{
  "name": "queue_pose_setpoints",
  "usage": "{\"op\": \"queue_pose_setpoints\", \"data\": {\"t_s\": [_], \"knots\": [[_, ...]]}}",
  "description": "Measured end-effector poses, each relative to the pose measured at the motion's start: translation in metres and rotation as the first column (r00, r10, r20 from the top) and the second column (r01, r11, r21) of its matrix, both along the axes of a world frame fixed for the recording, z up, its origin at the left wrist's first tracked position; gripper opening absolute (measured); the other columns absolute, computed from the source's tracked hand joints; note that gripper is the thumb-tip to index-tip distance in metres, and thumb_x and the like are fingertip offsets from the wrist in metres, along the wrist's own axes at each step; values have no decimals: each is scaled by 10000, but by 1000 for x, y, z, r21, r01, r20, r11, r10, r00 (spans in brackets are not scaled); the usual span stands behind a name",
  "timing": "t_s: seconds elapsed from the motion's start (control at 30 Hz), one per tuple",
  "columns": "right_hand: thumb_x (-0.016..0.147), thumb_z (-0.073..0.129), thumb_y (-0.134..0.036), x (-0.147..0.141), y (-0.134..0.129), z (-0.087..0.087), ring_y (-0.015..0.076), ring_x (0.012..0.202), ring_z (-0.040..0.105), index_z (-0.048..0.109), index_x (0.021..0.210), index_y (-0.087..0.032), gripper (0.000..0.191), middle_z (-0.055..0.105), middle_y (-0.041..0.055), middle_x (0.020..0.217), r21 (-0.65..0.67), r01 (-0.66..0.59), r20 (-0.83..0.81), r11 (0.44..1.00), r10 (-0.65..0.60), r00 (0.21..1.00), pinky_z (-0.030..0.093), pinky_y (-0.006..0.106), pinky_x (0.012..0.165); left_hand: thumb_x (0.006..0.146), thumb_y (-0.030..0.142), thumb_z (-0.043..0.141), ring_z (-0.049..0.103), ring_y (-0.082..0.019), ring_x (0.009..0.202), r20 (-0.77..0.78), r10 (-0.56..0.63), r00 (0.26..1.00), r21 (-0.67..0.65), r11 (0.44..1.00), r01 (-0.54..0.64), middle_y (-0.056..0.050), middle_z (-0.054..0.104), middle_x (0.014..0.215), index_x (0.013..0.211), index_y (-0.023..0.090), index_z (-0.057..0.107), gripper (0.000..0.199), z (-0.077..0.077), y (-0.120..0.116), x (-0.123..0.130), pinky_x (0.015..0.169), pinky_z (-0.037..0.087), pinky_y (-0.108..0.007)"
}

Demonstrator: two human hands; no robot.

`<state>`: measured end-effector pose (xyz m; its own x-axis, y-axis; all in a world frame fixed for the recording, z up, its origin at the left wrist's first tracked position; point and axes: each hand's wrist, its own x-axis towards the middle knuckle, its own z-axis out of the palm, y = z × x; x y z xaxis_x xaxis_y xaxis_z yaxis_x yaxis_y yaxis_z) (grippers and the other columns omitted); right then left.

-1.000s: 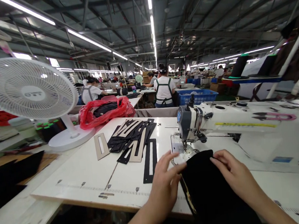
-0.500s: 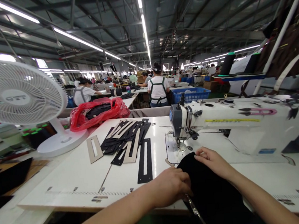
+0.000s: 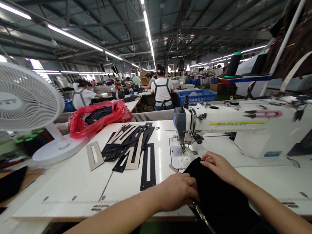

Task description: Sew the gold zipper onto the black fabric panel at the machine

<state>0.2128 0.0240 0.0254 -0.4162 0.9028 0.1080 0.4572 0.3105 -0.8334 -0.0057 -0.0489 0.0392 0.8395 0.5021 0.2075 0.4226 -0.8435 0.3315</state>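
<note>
A piece of black fabric (image 3: 218,195) hangs over the table's front edge, its upper end lying just in front of the sewing machine (image 3: 221,126). My left hand (image 3: 179,191) is closed on the fabric's left edge, where a shiny metal strip that looks like a zipper (image 3: 203,216) runs downward. Pinching the top right edge, my right hand (image 3: 218,166) has its thumb and fingertips on the cloth. The machine's needle and presser foot (image 3: 186,150) stand just beyond the fabric, apart from it. What lies under my left fingers is hidden.
Left of the machine lies a pile of black and beige frame-shaped pieces (image 3: 129,144). Behind it sits a red plastic bag (image 3: 99,118), with a white fan (image 3: 11,99) farther left. Pink-handled thread snips (image 3: 263,113) rest on the machine. Other people work beyond.
The whole view has shifted slightly, so the scene sits a little farther left. Both hands keep their grip on the black fabric, nearly in the same place.
</note>
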Motion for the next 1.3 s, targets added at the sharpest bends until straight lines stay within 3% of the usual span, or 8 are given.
{"op": "queue_pose_setpoints", "data": {"t_s": [0.17,0.37,0.53,0.63,0.73,0.97,1.17,1.3], "knots": [[781,507,-480,-7,-1,22,150,543,502,551,835,-191,297,533,-25,583,107,-2,68,994,-5,998,410,275,544,786,276,677,576,-151,730,193,45,980,-313,950,18,-23,615,755,786,188,710,94,3,3,2,683,428,-219],[776,546,-518,31,-51,59,276,1161,472,634,1035,-297,353,517,59,1275,285,-39,189,958,-17,982,352,436,993,793,239,635,570,-179,819,399,413,819,-470,859,-204,-40,618,858,953,212,704,176,32,-13,0,745,422,-245],[650,635,-609,61,-75,93,288,826,646,696,875,-300,387,687,58,926,329,2,276,944,-99,956,538,383,746,822,285,566,564,-201,855,478,622,620,-718,683,-132,-48,634,871,935,187,697,199,54,-35,19,781,411,-270],[728,557,-614,52,-66,113,245,691,636,676,805,-283,360,673,40,784,510,81,197,856,-207,958,535,332,599,813,417,572,556,-200,810,531,686,497,-809,585,57,-48,613,820,950,162,651,300,48,-45,36,727,423,-267],[875,456,-458,20,-41,107,208,804,610,651,881,-266,274,642,39,873,720,-70,211,690,-122,970,504,317,723,814,404,570,524,-188,803,556,719,417,-798,602,28,-43,557,818,1017,156,590,321,25,-46,39,702,421,-257],[939,373,-270,-34,-7,34,199,774,564,628,1055,-168,298,569,92,845,787,-123,246,604,-126,961,475,342,698,697,79,610,480,-249,1041,306,703,642,-436,703,-562,-109,490,1181,1318,210,393,670,-22,-36,-1,949,370,-415],[917,360,-445,23,-21,10,294,990,547,580,1083,-126,421,593,147,1061,802,-14,322,597,-412,852,424,448,865,758,277,671,224,-315,1340,108,489,866,-187,865,-465,-78,303,1457,1359,246,363,676,-6,-17,-6,1093,87,-546],[823,330,-675,50,-19,-9,285,688,590,551,735,-192,538,595,94,680,579,202,482,790,-532,696,457,413,625,699,569,663,194,-370,1344,96,380,920,-164,918,-362,-138,308,1443,1399,198,299,872,-3,1,-1,1067,-44,-585]]}}
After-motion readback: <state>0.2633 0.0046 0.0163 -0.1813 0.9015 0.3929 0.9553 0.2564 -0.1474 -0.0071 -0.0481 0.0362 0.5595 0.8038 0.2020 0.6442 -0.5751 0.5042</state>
